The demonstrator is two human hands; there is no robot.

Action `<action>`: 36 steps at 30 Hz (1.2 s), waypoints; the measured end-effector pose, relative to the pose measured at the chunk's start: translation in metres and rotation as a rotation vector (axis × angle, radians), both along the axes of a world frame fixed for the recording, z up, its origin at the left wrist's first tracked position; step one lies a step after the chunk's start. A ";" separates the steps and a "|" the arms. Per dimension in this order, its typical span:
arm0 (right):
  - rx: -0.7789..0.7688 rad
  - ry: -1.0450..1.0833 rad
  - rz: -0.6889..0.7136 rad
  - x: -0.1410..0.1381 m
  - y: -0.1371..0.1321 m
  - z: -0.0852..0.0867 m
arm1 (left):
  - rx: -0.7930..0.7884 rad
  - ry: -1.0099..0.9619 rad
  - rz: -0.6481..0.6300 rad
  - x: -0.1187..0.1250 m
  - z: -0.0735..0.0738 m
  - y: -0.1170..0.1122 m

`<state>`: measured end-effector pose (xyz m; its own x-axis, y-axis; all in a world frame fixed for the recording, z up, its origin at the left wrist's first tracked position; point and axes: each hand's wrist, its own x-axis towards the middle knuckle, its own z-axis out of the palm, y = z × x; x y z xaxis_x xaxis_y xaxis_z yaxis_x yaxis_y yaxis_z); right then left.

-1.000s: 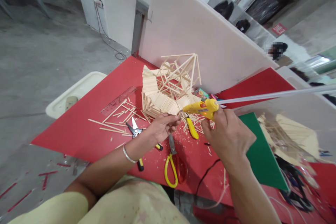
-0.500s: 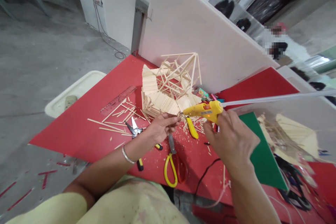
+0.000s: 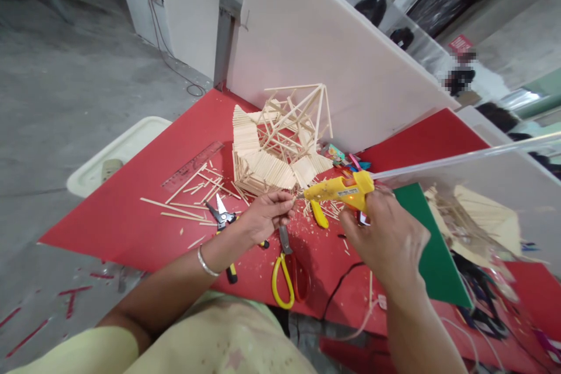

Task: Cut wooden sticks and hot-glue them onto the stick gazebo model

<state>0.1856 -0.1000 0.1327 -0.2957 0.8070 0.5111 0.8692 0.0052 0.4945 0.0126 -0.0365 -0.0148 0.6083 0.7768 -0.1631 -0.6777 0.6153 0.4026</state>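
My right hand grips a yellow glue gun with a long clear glue stick out of its back. The nozzle points left at my left hand. That hand is pinched on a small wooden stick held just under the nozzle tip. Behind both hands stands a model of thin wooden sticks on the red table.
Loose sticks, a clear ruler, small snips, yellow-handled scissors and a yellow-handled tool lie on the table. A green sheet lies to the right. A white divider backs the table. A white tray sits beyond its left edge.
The glue gun has tilted and drawn slightly lower toward my left hand. The view has shifted a little. My left hand keeps its pinch in the same spot.
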 end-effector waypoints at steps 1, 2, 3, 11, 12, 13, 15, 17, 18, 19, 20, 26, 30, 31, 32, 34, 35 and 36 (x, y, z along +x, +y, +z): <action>-0.004 0.003 -0.003 0.000 0.000 0.000 | 0.003 -0.001 -0.004 0.000 0.000 0.000; -0.007 0.006 -0.005 0.000 -0.001 0.000 | 0.007 -0.003 -0.008 0.000 0.000 0.000; -0.010 0.007 -0.006 0.000 -0.001 0.000 | 0.010 -0.005 -0.011 0.000 0.000 0.000; 0.003 0.007 0.008 0.001 0.000 -0.001 | 0.014 -0.010 -0.018 0.000 0.002 -0.001; 0.005 0.007 0.011 0.002 0.000 -0.001 | 0.011 -0.012 -0.017 0.000 0.002 -0.001; 0.005 0.008 0.012 0.002 0.000 -0.001 | 0.006 -0.013 -0.014 0.000 0.002 -0.001; 0.006 0.013 0.012 0.002 0.000 -0.001 | -0.004 -0.012 -0.011 0.000 0.002 -0.001; 0.006 0.017 0.010 0.002 0.000 -0.001 | -0.009 -0.010 -0.009 0.000 0.003 -0.001; 0.005 0.018 0.007 0.002 0.000 -0.001 | -0.010 -0.009 -0.011 0.000 0.003 -0.001; 0.002 0.019 0.005 0.002 0.000 -0.001 | -0.010 -0.010 -0.013 -0.001 0.004 -0.001; -0.002 0.019 0.004 0.002 0.000 -0.001 | -0.010 -0.010 -0.017 -0.001 0.004 0.000; -0.008 0.024 0.015 0.003 0.000 -0.003 | -0.017 -0.024 -0.014 -0.002 0.002 0.000; -0.006 0.020 -0.025 0.002 0.003 -0.002 | -0.001 -0.023 -0.027 0.000 0.000 0.000; 0.003 0.011 -0.033 0.001 0.004 -0.002 | 0.004 -0.028 -0.026 0.001 0.000 0.000; 0.016 -0.002 -0.035 0.000 0.006 -0.001 | 0.008 -0.033 -0.024 0.002 0.000 0.000; 0.038 -0.028 -0.016 -0.002 0.009 0.001 | 0.004 -0.041 -0.014 0.004 0.001 0.001; 0.045 -0.035 0.003 -0.004 0.011 0.002 | -0.005 -0.042 -0.008 0.005 0.002 0.002; 0.047 -0.039 0.024 -0.005 0.014 0.002 | -0.017 -0.041 -0.002 0.006 0.003 0.002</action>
